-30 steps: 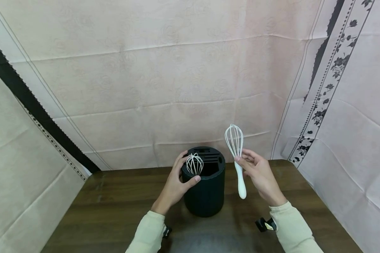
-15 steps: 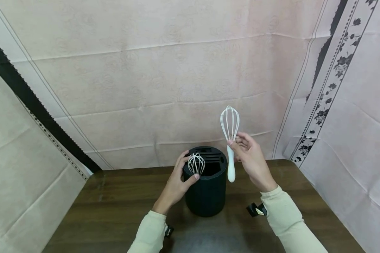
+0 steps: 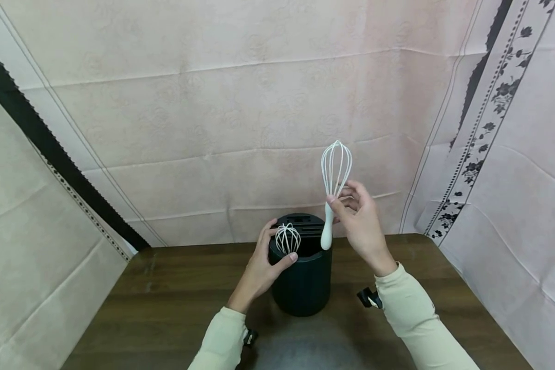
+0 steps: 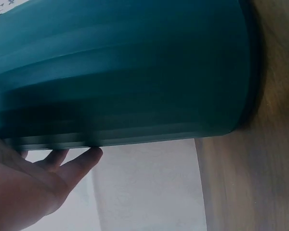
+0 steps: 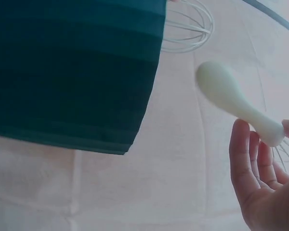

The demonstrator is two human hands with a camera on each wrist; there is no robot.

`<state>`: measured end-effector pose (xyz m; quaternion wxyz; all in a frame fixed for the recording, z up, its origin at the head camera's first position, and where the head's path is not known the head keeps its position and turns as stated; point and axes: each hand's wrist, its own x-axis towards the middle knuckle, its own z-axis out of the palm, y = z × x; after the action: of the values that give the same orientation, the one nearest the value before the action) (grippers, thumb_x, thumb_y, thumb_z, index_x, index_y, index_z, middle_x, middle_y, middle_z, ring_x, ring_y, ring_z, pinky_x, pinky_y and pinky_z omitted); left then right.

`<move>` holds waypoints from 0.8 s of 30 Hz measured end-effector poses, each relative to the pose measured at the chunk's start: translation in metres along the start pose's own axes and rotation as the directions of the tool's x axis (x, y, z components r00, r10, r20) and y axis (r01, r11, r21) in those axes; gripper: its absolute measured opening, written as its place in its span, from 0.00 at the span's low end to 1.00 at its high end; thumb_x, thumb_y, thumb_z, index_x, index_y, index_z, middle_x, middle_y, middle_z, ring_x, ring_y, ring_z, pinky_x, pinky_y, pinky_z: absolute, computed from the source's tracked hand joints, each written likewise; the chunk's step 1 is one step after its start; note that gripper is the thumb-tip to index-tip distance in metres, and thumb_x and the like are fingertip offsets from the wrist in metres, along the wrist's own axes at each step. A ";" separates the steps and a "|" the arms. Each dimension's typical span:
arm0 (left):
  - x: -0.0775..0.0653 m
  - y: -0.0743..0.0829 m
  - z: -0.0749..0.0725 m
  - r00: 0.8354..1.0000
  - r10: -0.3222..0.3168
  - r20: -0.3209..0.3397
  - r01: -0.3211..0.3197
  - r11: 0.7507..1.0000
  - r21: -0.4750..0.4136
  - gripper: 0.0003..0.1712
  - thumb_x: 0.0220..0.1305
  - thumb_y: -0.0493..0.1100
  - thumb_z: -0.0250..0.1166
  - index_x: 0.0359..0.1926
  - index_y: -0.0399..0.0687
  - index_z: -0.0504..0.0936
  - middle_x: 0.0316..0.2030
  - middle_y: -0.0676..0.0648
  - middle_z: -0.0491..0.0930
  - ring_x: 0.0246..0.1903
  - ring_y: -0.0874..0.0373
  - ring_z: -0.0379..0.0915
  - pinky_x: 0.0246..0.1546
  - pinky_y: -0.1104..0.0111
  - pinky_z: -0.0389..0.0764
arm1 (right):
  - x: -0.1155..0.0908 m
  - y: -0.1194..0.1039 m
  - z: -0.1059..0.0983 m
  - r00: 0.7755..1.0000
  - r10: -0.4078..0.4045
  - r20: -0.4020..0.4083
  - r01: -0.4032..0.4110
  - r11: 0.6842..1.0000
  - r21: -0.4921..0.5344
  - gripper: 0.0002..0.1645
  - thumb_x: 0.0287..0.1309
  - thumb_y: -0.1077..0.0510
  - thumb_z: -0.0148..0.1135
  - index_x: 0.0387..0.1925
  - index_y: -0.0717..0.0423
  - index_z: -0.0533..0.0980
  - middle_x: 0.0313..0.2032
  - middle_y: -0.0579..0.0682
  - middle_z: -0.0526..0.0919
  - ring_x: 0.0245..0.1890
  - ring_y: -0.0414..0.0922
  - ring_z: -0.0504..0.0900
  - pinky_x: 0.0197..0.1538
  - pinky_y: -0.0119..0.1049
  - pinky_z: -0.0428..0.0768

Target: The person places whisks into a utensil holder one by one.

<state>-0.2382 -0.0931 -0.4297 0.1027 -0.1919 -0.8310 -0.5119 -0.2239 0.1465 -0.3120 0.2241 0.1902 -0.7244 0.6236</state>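
A dark green-black utensil holder [image 3: 302, 288] stands upright on the table, its top split into compartments and slots. My left hand [image 3: 262, 262] grips its left side, thumb at the front rim and fingers farther back. The wire head of one white whisk [image 3: 288, 239] pokes out of the holder beside that thumb; its handle is hidden inside. My right hand [image 3: 363, 226] pinches a second whisk [image 3: 327, 228] near the top of its pale handle, wires upward. In the right wrist view, the rounded handle end [image 5: 219, 86] hangs free, apart from the holder [image 5: 67, 72].
The brown wooden table [image 3: 176, 308] ends just behind the holder. Pale cloth [image 3: 259, 113] hangs behind it and on both sides, with a flowered border [image 3: 485, 128] at the right.
My right hand has lifted the whisk and carried it leftward, so its handle end is now over the holder's right rim in the head view. My left hand has hardly moved.
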 end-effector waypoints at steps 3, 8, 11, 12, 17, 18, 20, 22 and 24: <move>-0.001 -0.002 0.001 1.000 -0.006 -0.009 0.006 1.000 -0.016 0.42 0.67 0.64 0.70 0.75 0.62 0.64 0.80 0.70 0.48 0.79 0.54 0.53 0.74 0.37 0.59 | -0.003 0.001 0.006 0.998 -0.055 0.006 0.055 0.997 -0.062 0.28 0.74 0.60 0.64 0.68 0.65 0.68 0.50 0.58 0.81 0.42 0.44 0.86 0.41 0.37 0.89; 0.001 -0.003 0.004 1.000 0.004 -0.022 -0.005 1.000 -0.030 0.41 0.67 0.63 0.71 0.74 0.63 0.65 0.80 0.70 0.50 0.78 0.55 0.55 0.74 0.39 0.61 | -0.010 0.009 0.014 0.996 -0.073 0.044 0.078 0.986 -0.148 0.27 0.72 0.63 0.66 0.67 0.66 0.68 0.53 0.60 0.83 0.45 0.52 0.87 0.43 0.33 0.88; 0.003 -0.002 0.004 1.000 0.013 -0.022 -0.014 0.999 -0.030 0.40 0.66 0.63 0.71 0.74 0.64 0.65 0.80 0.70 0.50 0.77 0.56 0.56 0.74 0.40 0.63 | -0.014 0.014 0.016 0.997 -0.061 0.056 0.070 0.981 -0.180 0.30 0.71 0.65 0.66 0.69 0.65 0.65 0.54 0.61 0.84 0.44 0.52 0.87 0.43 0.31 0.86; 0.003 -0.002 0.003 1.000 0.015 -0.022 -0.016 0.999 -0.030 0.40 0.66 0.64 0.71 0.73 0.64 0.65 0.80 0.70 0.50 0.77 0.56 0.56 0.74 0.40 0.63 | -0.016 0.016 0.017 0.997 -0.057 0.061 0.067 0.979 -0.190 0.32 0.70 0.66 0.66 0.70 0.64 0.64 0.55 0.61 0.84 0.44 0.51 0.87 0.44 0.32 0.86; 0.003 -0.001 0.002 0.999 0.024 -0.028 -0.024 0.999 -0.032 0.39 0.66 0.61 0.72 0.73 0.61 0.66 0.80 0.67 0.51 0.77 0.54 0.57 0.74 0.40 0.63 | -0.022 0.028 0.021 0.994 -0.063 0.090 0.083 0.968 -0.235 0.45 0.66 0.70 0.67 0.77 0.60 0.54 0.56 0.63 0.83 0.43 0.52 0.87 0.47 0.45 0.87; 0.003 -0.001 0.002 0.999 0.022 -0.029 -0.023 0.999 -0.035 0.39 0.66 0.60 0.72 0.73 0.61 0.66 0.80 0.66 0.51 0.77 0.54 0.57 0.74 0.40 0.63 | -0.024 0.031 0.021 0.993 -0.071 0.092 0.092 0.966 -0.241 0.48 0.65 0.70 0.68 0.78 0.59 0.52 0.56 0.64 0.83 0.42 0.53 0.87 0.48 0.48 0.87; 0.002 -0.002 0.003 0.999 0.018 -0.028 -0.019 0.999 -0.037 0.39 0.66 0.59 0.72 0.72 0.61 0.66 0.80 0.67 0.51 0.77 0.55 0.57 0.74 0.41 0.63 | -0.025 0.035 0.022 0.991 -0.091 0.094 0.111 0.963 -0.244 0.54 0.63 0.72 0.69 0.80 0.55 0.49 0.55 0.64 0.82 0.42 0.53 0.87 0.49 0.53 0.87; 0.002 -0.002 0.003 0.999 0.016 -0.029 -0.018 0.999 -0.042 0.39 0.66 0.59 0.72 0.72 0.61 0.67 0.80 0.68 0.51 0.77 0.55 0.58 0.73 0.40 0.63 | -0.027 0.039 0.022 0.989 -0.117 0.094 0.137 0.959 -0.247 0.59 0.60 0.74 0.69 0.82 0.51 0.46 0.55 0.65 0.81 0.42 0.53 0.87 0.50 0.54 0.86; 0.002 -0.003 0.004 0.999 0.013 -0.031 -0.015 0.999 -0.047 0.39 0.66 0.59 0.73 0.72 0.62 0.67 0.80 0.69 0.51 0.76 0.55 0.58 0.73 0.40 0.64 | -0.027 0.042 0.021 0.985 -0.141 0.101 0.163 0.953 -0.255 0.62 0.57 0.76 0.69 0.82 0.49 0.44 0.53 0.65 0.79 0.41 0.52 0.87 0.49 0.53 0.87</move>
<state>-0.2413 -0.0907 -0.4330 0.1146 -0.1922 -0.8157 -0.5334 -0.2265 0.1316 -0.3642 0.2648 0.2394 -0.7922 0.4950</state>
